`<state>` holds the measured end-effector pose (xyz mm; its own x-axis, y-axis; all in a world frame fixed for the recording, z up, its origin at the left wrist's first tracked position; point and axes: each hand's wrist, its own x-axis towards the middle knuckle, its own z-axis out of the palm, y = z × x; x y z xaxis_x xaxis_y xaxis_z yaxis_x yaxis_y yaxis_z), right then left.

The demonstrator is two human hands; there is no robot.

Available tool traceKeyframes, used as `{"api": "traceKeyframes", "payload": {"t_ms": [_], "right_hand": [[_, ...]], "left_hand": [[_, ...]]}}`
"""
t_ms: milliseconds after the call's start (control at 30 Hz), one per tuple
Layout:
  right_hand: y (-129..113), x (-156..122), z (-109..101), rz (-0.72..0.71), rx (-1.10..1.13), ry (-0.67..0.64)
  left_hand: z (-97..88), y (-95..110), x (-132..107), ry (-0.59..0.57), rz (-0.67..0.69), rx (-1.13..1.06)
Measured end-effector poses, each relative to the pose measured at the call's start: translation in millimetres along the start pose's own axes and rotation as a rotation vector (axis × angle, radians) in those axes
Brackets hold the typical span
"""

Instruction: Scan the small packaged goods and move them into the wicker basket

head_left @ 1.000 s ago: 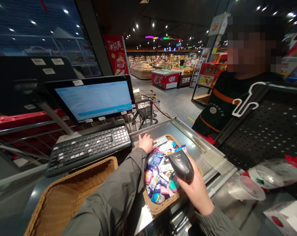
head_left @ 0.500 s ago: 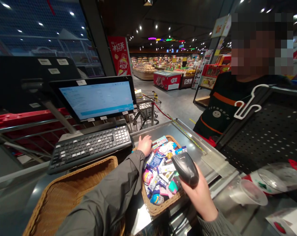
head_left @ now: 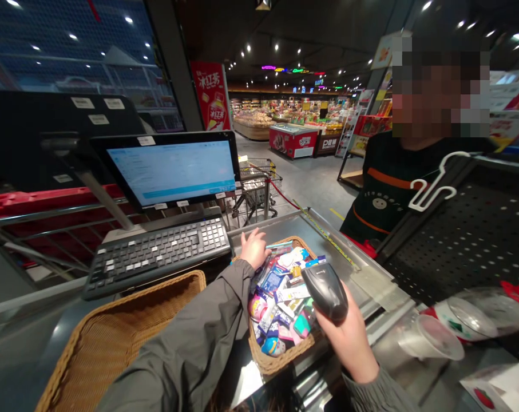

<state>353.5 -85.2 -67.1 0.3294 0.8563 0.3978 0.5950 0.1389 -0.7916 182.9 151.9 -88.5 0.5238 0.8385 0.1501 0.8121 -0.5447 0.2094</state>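
My right hand (head_left: 347, 335) grips a black barcode scanner (head_left: 325, 290), held over a wicker basket (head_left: 276, 361) full of small colourful packets (head_left: 280, 286) on the steel checkout counter (head_left: 349, 274). My left hand (head_left: 254, 247) reaches across to the basket's far left rim, fingers curled over a flat packet there. Whether it grips the packet I cannot tell for sure. A grey sleeve covers my left arm.
A second wicker basket (head_left: 113, 337) sits at the near left. A keyboard (head_left: 156, 254) and till screen (head_left: 173, 171) stand to the left. A person in a dark top (head_left: 392, 189) stands across the counter. Plastic cup (head_left: 431, 337) and lidded container (head_left: 478, 309) lie at right.
My left hand has shifted slightly on the packet at the basket's far rim. The scanner has moved a little to the right and nearer.
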Motion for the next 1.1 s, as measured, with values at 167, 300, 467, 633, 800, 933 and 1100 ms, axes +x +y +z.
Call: {"api": "traceKeyframes", "payload": {"t_ms": [167,300,467,633,800,933,1100], "right_hand": [[-2,6,-4,-0.068,-0.098,0.043],[-11,9,1,-0.137,-0.142,0.02],[-33,6,17,-0.219,-0.182,-0.052],[-63,-1,33,-0.328,-0.157,-0.102],[-88,-9,49,-0.437,-0.206,-0.174],[-99,-18,64,-0.51,-0.303,-0.226],[-112,-28,79,-0.541,-0.341,-0.302]], "left_hand": [[-53.1,1,-20,0.156,0.096,-0.027],[-85.2,-3,-48,0.171,0.138,-0.054],[-110.1,-16,-87,0.125,0.061,-0.161],[-131.0,-38,-126,0.141,0.001,-0.158],[-145.3,-54,-164,0.177,-0.035,-0.082],[-150.9,-65,-189,0.204,-0.049,-0.045],[-156.0,-79,-214,0.208,-0.071,-0.031]]}}
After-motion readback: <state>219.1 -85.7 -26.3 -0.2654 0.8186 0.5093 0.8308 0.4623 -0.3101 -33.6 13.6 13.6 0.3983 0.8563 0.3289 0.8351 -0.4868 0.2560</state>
